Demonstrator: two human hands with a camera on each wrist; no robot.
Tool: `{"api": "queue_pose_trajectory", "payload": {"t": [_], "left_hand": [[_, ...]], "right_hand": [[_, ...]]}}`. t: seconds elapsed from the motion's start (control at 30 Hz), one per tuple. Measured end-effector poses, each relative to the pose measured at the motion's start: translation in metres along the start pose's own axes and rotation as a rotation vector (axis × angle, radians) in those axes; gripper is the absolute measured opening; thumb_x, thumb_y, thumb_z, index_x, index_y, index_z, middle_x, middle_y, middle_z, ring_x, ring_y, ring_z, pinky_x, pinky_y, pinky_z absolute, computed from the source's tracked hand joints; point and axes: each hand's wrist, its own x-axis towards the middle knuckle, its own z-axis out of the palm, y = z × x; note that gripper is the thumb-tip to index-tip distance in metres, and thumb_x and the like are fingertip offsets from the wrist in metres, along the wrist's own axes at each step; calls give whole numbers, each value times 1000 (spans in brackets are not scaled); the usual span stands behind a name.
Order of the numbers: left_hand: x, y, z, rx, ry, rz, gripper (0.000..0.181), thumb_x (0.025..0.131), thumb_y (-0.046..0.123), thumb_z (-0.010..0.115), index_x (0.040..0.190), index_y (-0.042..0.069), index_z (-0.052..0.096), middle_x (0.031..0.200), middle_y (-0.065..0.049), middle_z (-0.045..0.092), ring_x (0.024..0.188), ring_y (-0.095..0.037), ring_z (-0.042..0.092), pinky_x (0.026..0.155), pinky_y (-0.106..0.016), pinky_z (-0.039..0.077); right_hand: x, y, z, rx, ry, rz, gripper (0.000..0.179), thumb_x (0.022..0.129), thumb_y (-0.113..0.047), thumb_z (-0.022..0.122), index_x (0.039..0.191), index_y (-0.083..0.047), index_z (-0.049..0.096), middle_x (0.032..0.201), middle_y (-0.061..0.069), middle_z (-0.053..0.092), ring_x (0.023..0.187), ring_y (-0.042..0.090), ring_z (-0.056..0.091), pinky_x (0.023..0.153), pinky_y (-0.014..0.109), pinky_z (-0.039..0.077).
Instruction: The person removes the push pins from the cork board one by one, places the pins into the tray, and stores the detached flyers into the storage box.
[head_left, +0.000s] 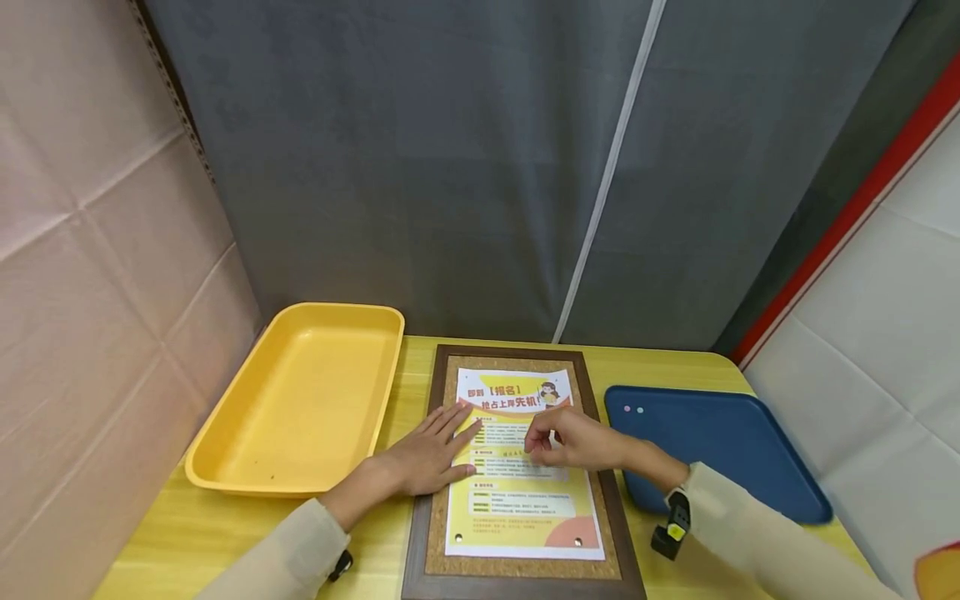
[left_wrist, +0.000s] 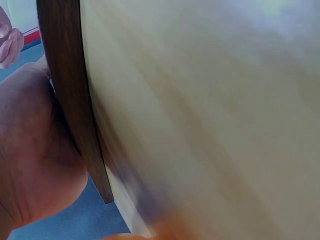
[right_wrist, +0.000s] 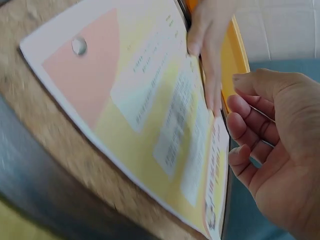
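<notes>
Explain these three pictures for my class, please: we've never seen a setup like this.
There is no machine here, just a person's two bare hands. A head-worn camera takes the wide picture; the others are taken from the left and right wrists. On the table are a yellow tray, a framed corkboard bearing a printed poster, and a blue tray. The left hand rests spread on the poster's left side. The right hand is over the poster, fingers loosely curled; nothing shows in its grasp.
</notes>
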Motion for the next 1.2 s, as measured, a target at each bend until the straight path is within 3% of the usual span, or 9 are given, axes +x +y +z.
{"api": "queue_pose_trajectory", "payload": {"t": [0.17, 0.33, 0.77, 1.2], "left_hand": [[1, -1, 1, -13, -15, -12, 76, 112, 58, 36, 171, 13, 19, 178, -16, 2, 165, -33, 1, 132, -54, 9], [4, -4, 6, -13, -31, -30, 78, 111, 61, 33, 172, 17, 15, 179, -11, -4, 165, -28, -5, 133, -51, 4], [1, 1, -4, -36, -37, -20, 76, 113, 55, 38, 171, 10, 19, 178, -18, 3, 165, -34, 2, 132, -55, 7], [1, 4, -11, 6, -50, -20, 73, 113, 53, 37, 171, 11, 20, 178, -18, 5, 164, -36, 5, 132, -53, 11]], "right_hand": [[6, -7, 14, 70, -44, -3, 3, 98, -7, 77, 100, -7, 76, 86, -10, 66, 76, -2, 54, 65, 20, 51], [11, -12, 29, 73, -44, -3, 4, 97, -8, 77, 99, -11, 76, 84, -12, 64, 74, -4, 53, 64, 18, 50], [22, -28, 61, 55, -32, -40, 4, 95, -5, 78, 97, -8, 76, 83, -7, 69, 73, -8, 54, 65, 13, 53], [30, -39, 91, 41, -9, 44, 8, 92, -4, 81, 94, -10, 77, 80, -11, 67, 70, -11, 52, 64, 11, 51]]}}
